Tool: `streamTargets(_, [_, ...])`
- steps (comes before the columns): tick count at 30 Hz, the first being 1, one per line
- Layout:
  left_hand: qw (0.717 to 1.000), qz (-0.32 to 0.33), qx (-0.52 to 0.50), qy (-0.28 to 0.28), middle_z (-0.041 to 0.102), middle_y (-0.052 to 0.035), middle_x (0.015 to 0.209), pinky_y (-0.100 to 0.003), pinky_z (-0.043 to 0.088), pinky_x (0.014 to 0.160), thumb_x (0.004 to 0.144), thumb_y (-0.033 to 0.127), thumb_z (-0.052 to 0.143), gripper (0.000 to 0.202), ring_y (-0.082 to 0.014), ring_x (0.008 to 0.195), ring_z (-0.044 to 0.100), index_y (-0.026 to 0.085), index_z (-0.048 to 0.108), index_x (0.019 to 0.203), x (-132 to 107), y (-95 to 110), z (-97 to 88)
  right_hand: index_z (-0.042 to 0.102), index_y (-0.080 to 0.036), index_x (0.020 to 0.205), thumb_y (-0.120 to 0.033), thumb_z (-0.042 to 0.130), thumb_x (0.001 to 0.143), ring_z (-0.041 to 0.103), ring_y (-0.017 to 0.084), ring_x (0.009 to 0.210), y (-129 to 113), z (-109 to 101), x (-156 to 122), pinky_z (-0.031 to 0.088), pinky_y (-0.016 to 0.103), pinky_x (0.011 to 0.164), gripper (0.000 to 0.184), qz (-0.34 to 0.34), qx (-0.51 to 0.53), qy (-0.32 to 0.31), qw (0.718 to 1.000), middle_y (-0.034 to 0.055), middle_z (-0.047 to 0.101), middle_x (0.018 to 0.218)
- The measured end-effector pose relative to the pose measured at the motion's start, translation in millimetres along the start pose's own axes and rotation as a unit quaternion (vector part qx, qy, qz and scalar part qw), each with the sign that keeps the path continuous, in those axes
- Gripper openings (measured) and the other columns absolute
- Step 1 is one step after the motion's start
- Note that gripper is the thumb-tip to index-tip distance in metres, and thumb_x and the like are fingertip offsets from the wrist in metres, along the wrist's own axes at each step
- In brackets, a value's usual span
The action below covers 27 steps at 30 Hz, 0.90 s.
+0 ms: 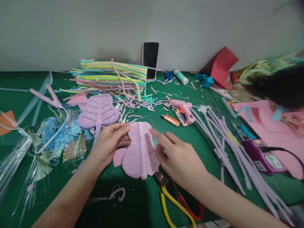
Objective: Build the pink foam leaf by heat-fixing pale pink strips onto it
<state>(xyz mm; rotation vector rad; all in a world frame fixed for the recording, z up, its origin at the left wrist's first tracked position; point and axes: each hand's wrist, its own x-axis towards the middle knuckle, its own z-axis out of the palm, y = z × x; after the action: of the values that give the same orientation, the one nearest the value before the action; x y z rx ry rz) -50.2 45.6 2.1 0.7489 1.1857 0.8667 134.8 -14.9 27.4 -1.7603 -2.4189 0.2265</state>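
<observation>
A lilac pipe-cleaner piece [142, 151], waisted in outline with a ridge down its middle, is held up over the green table. My left hand [110, 142] pinches its upper left edge between thumb and fingers. On the right side, my right hand [179, 156] has its index fingertip at the upper edge, the other fingers curled against the side; its thumb is hidden. Scissors [167, 193] with yellow and red handles lie partly under my right hand. Left of the piece rests a finished-looking purple leaf-shaped piece [99, 111] with ribs and a stem.
Bundled colourful pipe cleaners [110, 75] lie at the back beside a leaning phone [150, 57]. A pink glue gun [183, 108] and an orange lighter [170, 120] are beyond my right hand. Loose lilac pipe cleaners [233, 154] and a purple power strip [264, 156] lie right; blue tassels [60, 130] left.
</observation>
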Motion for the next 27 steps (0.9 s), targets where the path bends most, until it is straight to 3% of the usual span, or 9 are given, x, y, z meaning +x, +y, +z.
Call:
streamTargets(4, [1.0,0.003,-0.008,0.02,0.057,0.0051,0.057,-0.014,0.043,0.048,0.064,0.028,0.079,0.024,-0.004,0.047,0.052,0.014,0.064,0.076,6.6,-0.2,-3.5,0.051,-0.019,0.133,-0.015,0.039,0.088,0.063,0.018,0.064,21.0,8.4,-0.9,0.043,0.028,0.054,0.046,0.08,-0.029,0.056,0.995,0.0072,0.066,0.092])
streamTargets(8, [0.999,0.002,-0.025,0.037,0.057,0.0049,0.059,-0.014,0.045,0.049,0.061,0.028,0.08,0.025,-0.0048,0.05,0.054,0.014,0.062,0.073,10.8,-1.7,-5.8,0.054,-0.016,0.129,-0.024,0.043,0.092,0.067,0.023,0.083,47.6,10.4,-1.4,0.049,0.031,0.066,0.039,0.081,-0.021,0.041,0.996,0.0114,0.068,0.106])
streamTargets(11, [0.998,0.009,-0.035,0.043,0.058,0.0057,0.064,-0.013,0.046,0.05,0.061,0.029,0.079,0.027,-0.0055,0.053,0.055,0.017,0.061,0.078,11.0,-3.4,-5.6,0.062,-0.016,0.116,-0.032,0.049,0.091,0.066,0.023,0.09,81.8,1.7,-2.1,0.049,0.032,0.075,0.033,0.122,-0.006,0.093,0.988,0.0116,0.069,0.106])
streamTargets(13, [0.998,0.008,-0.04,0.046,0.058,0.0066,0.064,-0.013,0.044,0.047,0.061,0.029,0.077,0.028,-0.0055,0.053,0.055,0.018,0.059,0.08,9.7,-4.0,-3.7,0.066,-0.015,0.107,-0.032,0.05,0.089,0.067,0.023,0.085,112.2,-5.7,-0.7,0.048,0.031,0.075,0.029,0.203,-0.032,0.13,0.97,0.0109,0.071,0.097])
streamTargets(15, [0.998,0.003,-0.042,0.045,0.057,0.007,0.063,-0.013,0.042,0.044,0.06,0.029,0.075,0.028,-0.006,0.05,0.054,0.019,0.056,0.079,7.6,-4.0,-0.8,0.068,-0.012,0.102,-0.029,0.054,0.086,0.067,0.025,0.085,142.0,-10.3,2.6,0.046,0.032,0.073,0.027,0.283,-0.078,0.116,0.949,0.0126,0.071,0.093])
streamTargets(18, [0.999,-0.003,-0.039,0.037,0.056,0.007,0.059,-0.014,0.04,0.042,0.061,0.028,0.073,0.027,-0.0063,0.046,0.053,0.019,0.055,0.078,4.7,-3.7,2.9,0.071,-0.015,0.092,-0.034,0.056,0.083,0.067,0.026,0.083,172.4,-9.7,8.4,0.043,0.03,0.067,0.026,0.302,-0.064,0.022,0.951,0.0114,0.072,0.087])
streamTargets(23, [0.999,-0.001,-0.036,0.034,0.054,0.0071,0.057,-0.013,0.038,0.042,0.061,0.029,0.072,0.026,-0.0054,0.044,0.051,0.019,0.054,0.078,4.5,-4.2,3.9,0.07,-0.017,0.079,-0.025,0.056,0.079,0.067,0.022,0.074,186.1,-3.4,12.0,0.04,0.026,0.061,0.017,0.283,-0.047,0.002,0.958,0.0085,0.072,0.077])
streamTargets(27, [0.999,-0.001,-0.033,0.038,0.056,0.0057,0.06,-0.014,0.041,0.044,0.061,0.03,0.073,0.028,-0.006,0.047,0.053,0.018,0.057,0.08,4.9,-4.2,3.9,0.068,-0.014,0.081,-0.023,0.051,0.081,0.066,0.021,0.073,192.2,-8.6,12.3,0.041,0.026,0.063,0.02,0.296,-0.041,0.03,0.954,0.0104,0.072,0.077])
